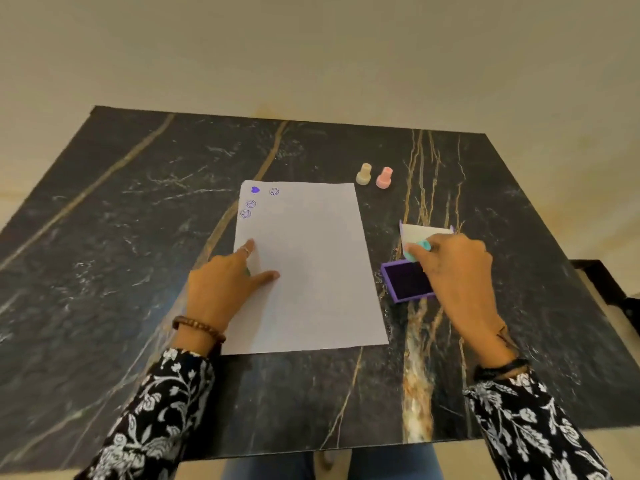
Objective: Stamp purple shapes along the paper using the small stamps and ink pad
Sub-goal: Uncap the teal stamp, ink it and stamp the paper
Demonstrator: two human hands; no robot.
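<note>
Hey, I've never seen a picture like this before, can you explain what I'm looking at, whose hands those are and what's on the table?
There is no machine here. One camera worn on a person's head looks down at their own two hands over a dark marble table. The left hand presses flat on a white sheet of paper, which already carries a purple heart and three smiley prints near its top left corner. The right hand holds a small teal stamp at an open purple ink pad, whose lid stands up behind. Two spare stamps, a cream stamp and a pink stamp, stand beyond the paper.
</note>
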